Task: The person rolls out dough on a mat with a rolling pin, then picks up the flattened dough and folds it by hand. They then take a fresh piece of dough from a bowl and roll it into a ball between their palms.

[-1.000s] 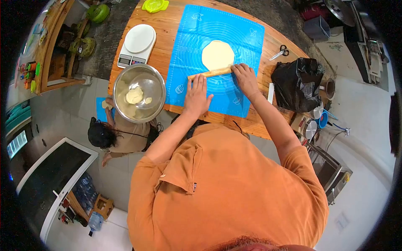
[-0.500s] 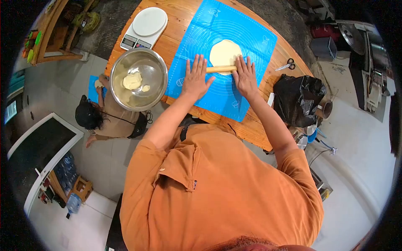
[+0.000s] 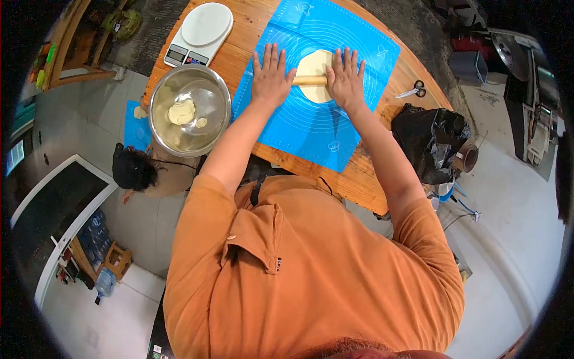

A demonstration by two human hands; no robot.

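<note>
**Both palms flat on the pin, dough under the middle**

My left hand (image 3: 270, 75) and my right hand (image 3: 345, 78) lie on the two ends of the rolling pin (image 3: 309, 80), fingers spread wide and straight, not curled round anything. Flat palms let the pin turn freely under them, which a closed grip would stop. Only the short middle stretch of the pin shows between my hands; the ends are hidden beneath my palms.

The dough (image 3: 315, 66), a pale flattened round, sits on the blue silicone mat (image 3: 311, 125), and the pin lies across its near part, so my hands straddle it, one on each side. The mat is there to keep the dough off the bare wood of the worktop (image 3: 251, 27) (its printed rings also give a guide for roundness).

Off to my left, just beside the mat, stands the steel bowl (image 3: 190, 113) with more lumps of dough in it, close enough to reach. Beyond it rests the white kitchen scale (image 3: 200, 33). On my right, apart from the mat, lie scissors (image 3: 412, 91) and a black bag (image 3: 431, 140). Another person (image 3: 134, 170) crouches on the floor below the bowl's side of the worktop, beside a smaller blue mat
</note>
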